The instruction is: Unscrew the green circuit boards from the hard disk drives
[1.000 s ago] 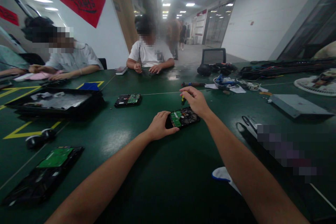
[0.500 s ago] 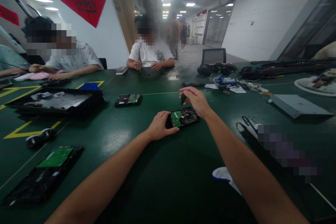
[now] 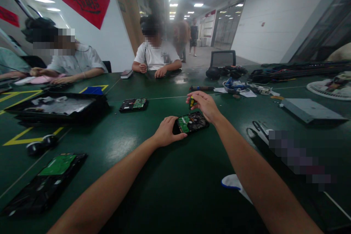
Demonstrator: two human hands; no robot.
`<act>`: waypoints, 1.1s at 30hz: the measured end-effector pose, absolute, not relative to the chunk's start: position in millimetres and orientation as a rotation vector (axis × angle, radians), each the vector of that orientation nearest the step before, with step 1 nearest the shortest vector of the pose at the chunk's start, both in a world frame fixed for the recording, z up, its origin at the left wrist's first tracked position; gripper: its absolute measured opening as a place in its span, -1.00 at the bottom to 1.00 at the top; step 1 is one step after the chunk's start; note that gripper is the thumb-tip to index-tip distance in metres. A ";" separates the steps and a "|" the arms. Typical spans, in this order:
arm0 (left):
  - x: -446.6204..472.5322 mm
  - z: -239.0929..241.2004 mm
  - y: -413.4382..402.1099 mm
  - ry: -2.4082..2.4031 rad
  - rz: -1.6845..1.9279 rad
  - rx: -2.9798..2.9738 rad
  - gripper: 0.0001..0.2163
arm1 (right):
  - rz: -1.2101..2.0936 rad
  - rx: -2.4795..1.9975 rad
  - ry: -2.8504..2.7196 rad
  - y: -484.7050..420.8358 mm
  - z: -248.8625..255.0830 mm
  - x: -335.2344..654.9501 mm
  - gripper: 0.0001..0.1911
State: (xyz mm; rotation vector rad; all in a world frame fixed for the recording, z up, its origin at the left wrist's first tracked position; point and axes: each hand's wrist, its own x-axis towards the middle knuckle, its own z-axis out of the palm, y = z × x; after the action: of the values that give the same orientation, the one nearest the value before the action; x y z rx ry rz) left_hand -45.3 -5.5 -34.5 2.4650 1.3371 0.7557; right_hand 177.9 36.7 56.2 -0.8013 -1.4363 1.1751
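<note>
A black hard drive with a green circuit board lies on the green table in front of me. My left hand grips its near left end and holds it flat. My right hand hovers over the drive's far edge, fingers pinched round a small screwdriver with a black and yellow handle, held upright above the drive.
A second drive lies further left, a third at the near left. A black tray sits left. Tools, cables and a metal plate clutter the right. A white glove lies near my right arm. Two people sit across.
My right hand has turned the screwdriver between its fingers and lifted slightly; the yellow mark on the handle shows again. The left hand and drive have stayed put.
</note>
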 end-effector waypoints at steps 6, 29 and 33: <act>-45.2 -34.1 -6.1 1.344 0.755 2.460 -0.21 | 1.079 -0.828 -1.473 38.7 53.8 177.0 -0.74; -45.3 -35.6 -5.2 1.338 0.768 2.469 -0.19 | 1.269 -0.740 -1.319 37.4 52.0 175.8 -0.73; -45.2 -35.2 -5.7 1.340 0.762 2.470 -0.19 | 1.220 -0.774 -1.352 38.0 53.4 178.9 -0.74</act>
State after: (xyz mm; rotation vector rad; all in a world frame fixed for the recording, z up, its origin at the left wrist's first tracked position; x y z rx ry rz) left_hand -45.2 -5.7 -35.2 2.4697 1.3402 0.7621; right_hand 178.9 38.0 53.4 -0.7738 -1.3516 1.2203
